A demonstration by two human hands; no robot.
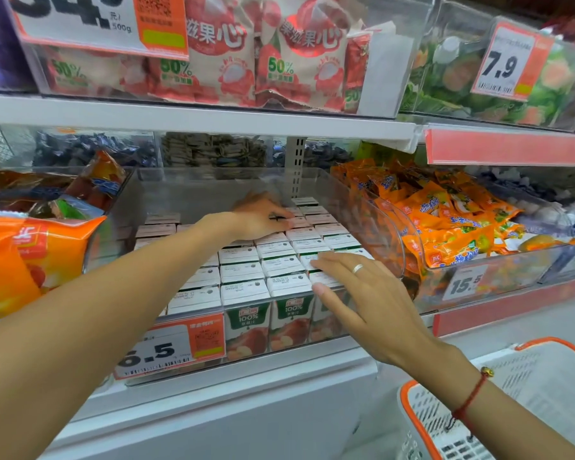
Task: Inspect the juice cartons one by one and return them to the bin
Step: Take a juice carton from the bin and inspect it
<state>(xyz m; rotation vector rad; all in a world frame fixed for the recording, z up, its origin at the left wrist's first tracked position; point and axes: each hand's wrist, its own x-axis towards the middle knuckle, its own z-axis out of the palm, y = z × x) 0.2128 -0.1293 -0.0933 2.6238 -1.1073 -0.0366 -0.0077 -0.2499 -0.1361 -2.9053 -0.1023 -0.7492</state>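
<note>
Both forearms reach over the shelf edge; juice cartons (246,277) all stand packed in the clear bin (372,227), none lifted out, so inspection looks barely begun or between cartons: left hand (259,219) curls onto a back-row top, right hand (356,293) lies flat, grasping nothing.

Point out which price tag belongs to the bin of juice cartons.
The 6.5 tag, clipped to the front wall of the clear bin holding the juice cartons. The 15.5 tag fronts the orange snack packs; the 7.9 tag hangs one shelf up.
</note>
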